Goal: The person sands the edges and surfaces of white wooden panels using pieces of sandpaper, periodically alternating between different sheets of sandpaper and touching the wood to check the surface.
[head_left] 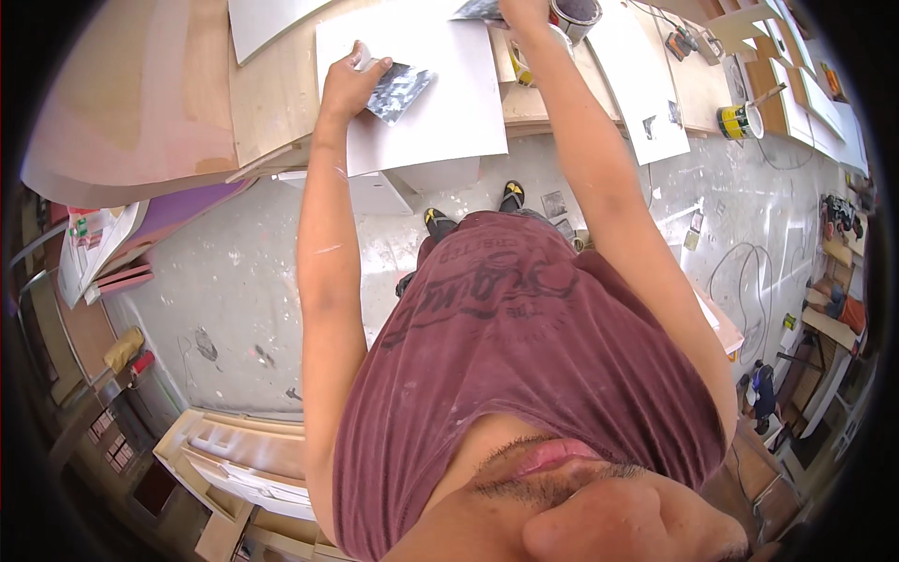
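Wooden bench — white panels lying flat | orange-black power tool

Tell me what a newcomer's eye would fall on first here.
The maroon shirt fills the middle of the view, its faded print upside down. Next comes the left hand near the top, holding a smeared grey-and-white plate over a bright white panel. At the upper edge, the partly cut-off right hand has a darker plate at its fingers, beside an open can.
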A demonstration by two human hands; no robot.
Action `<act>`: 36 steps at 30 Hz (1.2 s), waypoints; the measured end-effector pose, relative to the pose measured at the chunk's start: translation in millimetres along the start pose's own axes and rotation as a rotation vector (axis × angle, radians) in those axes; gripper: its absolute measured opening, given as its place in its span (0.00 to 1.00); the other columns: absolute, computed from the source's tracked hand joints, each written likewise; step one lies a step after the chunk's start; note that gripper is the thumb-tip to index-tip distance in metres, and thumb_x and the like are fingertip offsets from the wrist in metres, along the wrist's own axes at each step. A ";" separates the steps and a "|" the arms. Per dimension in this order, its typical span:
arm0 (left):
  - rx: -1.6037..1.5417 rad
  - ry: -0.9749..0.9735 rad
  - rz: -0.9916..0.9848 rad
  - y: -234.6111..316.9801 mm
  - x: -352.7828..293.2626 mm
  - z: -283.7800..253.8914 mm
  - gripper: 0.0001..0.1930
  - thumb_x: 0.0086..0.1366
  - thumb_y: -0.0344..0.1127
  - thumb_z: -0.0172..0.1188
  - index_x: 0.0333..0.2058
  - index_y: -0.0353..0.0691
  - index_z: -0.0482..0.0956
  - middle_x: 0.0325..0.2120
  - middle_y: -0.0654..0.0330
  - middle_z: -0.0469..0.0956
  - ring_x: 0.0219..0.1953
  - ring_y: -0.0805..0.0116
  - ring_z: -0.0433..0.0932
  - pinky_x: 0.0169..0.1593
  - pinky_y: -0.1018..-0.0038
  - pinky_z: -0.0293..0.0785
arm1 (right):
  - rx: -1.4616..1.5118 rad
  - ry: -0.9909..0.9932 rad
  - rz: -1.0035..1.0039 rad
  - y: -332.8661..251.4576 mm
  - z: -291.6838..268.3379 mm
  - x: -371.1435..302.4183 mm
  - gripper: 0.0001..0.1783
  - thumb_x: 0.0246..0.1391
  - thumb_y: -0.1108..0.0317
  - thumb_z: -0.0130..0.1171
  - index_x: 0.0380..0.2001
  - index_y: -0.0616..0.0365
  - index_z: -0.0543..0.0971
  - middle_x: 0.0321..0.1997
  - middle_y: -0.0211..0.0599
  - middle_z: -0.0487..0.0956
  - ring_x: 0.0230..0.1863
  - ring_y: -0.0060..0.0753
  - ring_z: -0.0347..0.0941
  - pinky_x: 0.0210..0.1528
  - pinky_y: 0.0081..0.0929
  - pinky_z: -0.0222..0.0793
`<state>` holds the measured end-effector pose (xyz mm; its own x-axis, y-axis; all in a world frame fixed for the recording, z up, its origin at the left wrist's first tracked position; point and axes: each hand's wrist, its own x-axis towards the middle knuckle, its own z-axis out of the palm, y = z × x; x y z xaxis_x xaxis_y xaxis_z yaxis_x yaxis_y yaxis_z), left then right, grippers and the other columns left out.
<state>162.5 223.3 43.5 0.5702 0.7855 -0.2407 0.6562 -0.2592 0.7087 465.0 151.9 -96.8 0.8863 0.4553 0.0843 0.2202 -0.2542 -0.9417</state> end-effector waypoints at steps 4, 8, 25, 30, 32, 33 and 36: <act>0.046 0.093 0.061 -12.3 -1.3 1.5 0.43 0.56 0.51 0.67 0.61 0.23 0.64 0.51 0.33 0.75 0.54 0.54 0.78 0.57 0.71 0.70 | 0.478 -0.078 0.239 -34.4 -14.4 -21.8 0.09 0.48 0.75 0.58 0.35 0.65 0.74 0.25 0.34 0.75 0.22 0.27 0.70 0.18 0.26 0.65; 0.007 0.094 0.068 -17.8 6.4 1.6 0.42 0.56 0.51 0.67 0.61 0.25 0.66 0.52 0.34 0.75 0.55 0.53 0.77 0.58 0.71 0.69 | 0.509 -0.318 0.311 -74.5 5.9 -32.2 0.07 0.48 0.72 0.60 0.31 0.60 0.76 0.23 0.32 0.75 0.21 0.26 0.69 0.18 0.31 0.65; -0.557 -0.077 -0.319 -90.0 -118.5 -75.0 0.18 0.66 0.42 0.62 0.42 0.29 0.81 0.31 0.62 0.82 0.28 0.80 0.76 0.32 0.80 0.71 | 0.276 -0.992 0.537 -87.4 -177.3 -159.0 0.22 0.53 0.64 0.66 0.48 0.64 0.76 0.41 0.34 0.81 0.40 0.23 0.78 0.43 0.23 0.76; -0.443 -0.167 -0.407 -86.0 -123.1 -64.1 0.18 0.66 0.43 0.62 0.41 0.29 0.82 0.27 0.64 0.82 0.24 0.80 0.75 0.29 0.80 0.70 | 0.069 -1.046 0.529 -95.8 -160.8 -159.8 0.21 0.51 0.64 0.67 0.45 0.66 0.77 0.37 0.33 0.81 0.34 0.21 0.76 0.35 0.20 0.72; -0.401 -0.160 -0.351 -77.1 -134.7 -56.4 0.18 0.67 0.42 0.61 0.40 0.28 0.82 0.28 0.63 0.82 0.25 0.80 0.75 0.29 0.80 0.70 | -0.050 -1.135 0.413 -100.8 -162.2 -146.7 0.22 0.50 0.63 0.68 0.43 0.68 0.77 0.34 0.33 0.81 0.31 0.21 0.76 0.33 0.20 0.71; -0.331 -0.147 -0.336 -65.0 -145.9 -53.2 0.18 0.67 0.40 0.61 0.40 0.26 0.82 0.28 0.62 0.82 0.26 0.80 0.76 0.30 0.79 0.71 | -0.135 -1.141 0.345 -92.7 -160.5 -134.4 0.21 0.49 0.61 0.68 0.40 0.67 0.78 0.30 0.33 0.80 0.28 0.21 0.75 0.31 0.20 0.70; -0.571 -0.057 -0.368 -39.3 -178.8 -21.4 0.17 0.67 0.39 0.61 0.41 0.25 0.81 0.29 0.60 0.83 0.27 0.79 0.77 0.32 0.78 0.73 | -0.353 -1.068 0.195 -120.8 -166.2 -92.8 0.23 0.46 0.53 0.68 0.36 0.62 0.80 0.24 0.30 0.77 0.22 0.20 0.70 0.21 0.24 0.61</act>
<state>24.2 105.1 72.8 0.3947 0.7310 -0.5566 0.4577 0.3688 0.8090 423.9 -1.5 63.3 0.1557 0.8318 -0.5328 0.3688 -0.5493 -0.7498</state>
